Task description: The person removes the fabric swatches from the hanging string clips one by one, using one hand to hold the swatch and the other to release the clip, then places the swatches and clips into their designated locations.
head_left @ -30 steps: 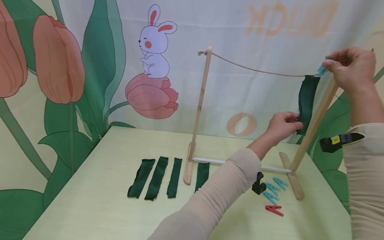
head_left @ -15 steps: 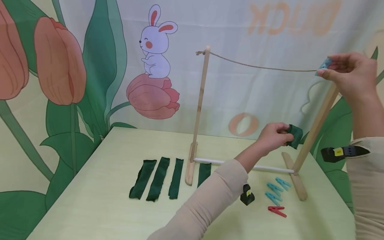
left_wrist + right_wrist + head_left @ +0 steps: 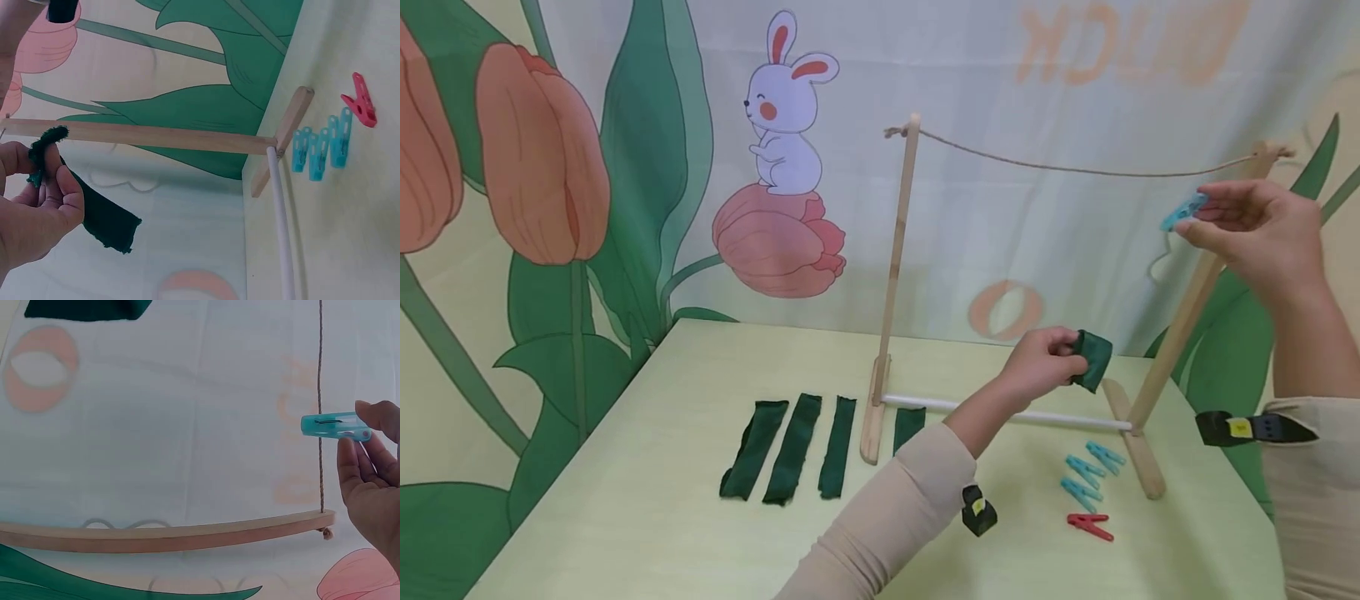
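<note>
My left hand (image 3: 1037,367) pinches a dark green cloth strip (image 3: 1093,360) near one end, and the rest of it hangs folded over. In the left wrist view the strip (image 3: 106,212) droops beyond the fingers of that hand (image 3: 44,212). My right hand (image 3: 1262,233) pinches a blue clothespin (image 3: 1184,212) between thumb and fingers, below the rope and in front of the right post. In the right wrist view the clothespin (image 3: 334,425) overlaps the rope (image 3: 320,362). The rope (image 3: 1075,171) hangs slack between two wooden posts with nothing clipped on it.
Several green strips (image 3: 782,450) lie side by side on the table (image 3: 625,542), left of the sleeve. Three blue clothespins (image 3: 1082,475) and a red clothespin (image 3: 1090,526) lie near the right foot of the wooden stand (image 3: 1176,342). A white rod (image 3: 1045,415) joins its feet.
The green strip came off the rope in my left hand, which moved left and down. My right hand lowered from the rope with the blue clothespin. The rope now hangs bare.
</note>
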### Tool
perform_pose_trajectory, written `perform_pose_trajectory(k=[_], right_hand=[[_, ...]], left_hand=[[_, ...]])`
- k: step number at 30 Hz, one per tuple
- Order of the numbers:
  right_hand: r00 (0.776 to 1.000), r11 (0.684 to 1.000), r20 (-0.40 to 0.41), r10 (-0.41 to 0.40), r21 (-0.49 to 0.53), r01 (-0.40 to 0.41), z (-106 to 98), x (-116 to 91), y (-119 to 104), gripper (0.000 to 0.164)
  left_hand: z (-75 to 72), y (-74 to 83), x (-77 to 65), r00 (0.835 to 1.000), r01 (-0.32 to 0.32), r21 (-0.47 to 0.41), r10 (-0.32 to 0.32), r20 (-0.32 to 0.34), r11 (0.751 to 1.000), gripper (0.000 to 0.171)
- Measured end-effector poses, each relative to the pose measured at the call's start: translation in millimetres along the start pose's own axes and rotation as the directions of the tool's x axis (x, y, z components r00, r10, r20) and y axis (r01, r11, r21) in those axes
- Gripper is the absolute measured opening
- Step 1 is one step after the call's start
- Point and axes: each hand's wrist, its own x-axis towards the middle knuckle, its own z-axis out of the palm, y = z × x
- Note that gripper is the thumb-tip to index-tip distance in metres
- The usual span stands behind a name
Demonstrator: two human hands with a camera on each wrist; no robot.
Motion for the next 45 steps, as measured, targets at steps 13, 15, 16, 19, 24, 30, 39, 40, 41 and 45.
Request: perform_pose_trajectory(k=[13, 15, 16, 19, 24, 30, 39, 40, 41, 45], right_hand=[[0.995, 0.999, 0.091, -0.032, 0.020, 0.030, 15, -24, 14, 0.034], [0.993, 1.000, 0.112, -0.022, -0.010, 0.023, 17, -29, 16, 0.034], [0.993, 0.999, 0.121, -0.014, -0.027, 0.018, 18, -32, 18, 0.034], [0.990, 0.997, 0.138, 0.003, -0.076, 0.008, 20, -41, 22, 0.033], [0.988, 0.996, 0.156, 0.017, -0.093, -0.003, 25, -54, 30, 0.034], [0.982, 0.995, 0.188, 0.011, -0.100, 0.008, 32, -69, 37, 0.037], [0.964, 1.000, 0.264, 0.015, -0.007, -0.014, 39, -93, 56, 0.029], [0.961, 1.000, 0.277, 0.013, -0.002, -0.013, 41, -97, 59, 0.029], [0.958, 1.000, 0.288, 0.018, -0.008, -0.016, 42, -100, 62, 0.029], [0.944, 1.000, 0.330, 0.028, -0.005, -0.027, 48, -114, 74, 0.028]], left_hand=[[-24.4, -9.9, -24.7, 1.000, 0.002, 0.092, 0.000, -0.012, 0.996, 0.028], [-27.8, -12.0, -27.6, 1.000, 0.001, 0.103, 0.000, -0.013, 0.995, 0.028], [-29.4, -13.0, -29.3, 1.000, 0.006, 0.104, -0.005, -0.014, 0.995, 0.029], [-33.4, -17.2, -34.3, 1.000, 0.018, 0.094, -0.017, -0.015, 0.995, 0.029], [-37.6, -22.7, -43.2, 0.999, 0.049, 0.079, -0.047, -0.021, 0.996, 0.030], [-43.1, -29.2, -53.2, 0.998, 0.060, 0.077, -0.059, -0.014, 0.995, 0.035], [-53.8, -46.5, -63.1, 0.993, 0.107, 0.046, -0.105, -0.046, 0.993, 0.038], [-54.1, -48.7, -63.9, 0.992, 0.115, 0.038, -0.113, -0.051, 0.993, 0.039], [-54.4, -50.7, -64.9, 0.991, 0.122, 0.032, -0.120, -0.054, 0.992, 0.040], [-55.0, -60.9, -69.0, 0.987, 0.146, 0.020, -0.144, -0.077, 0.989, 0.040]])
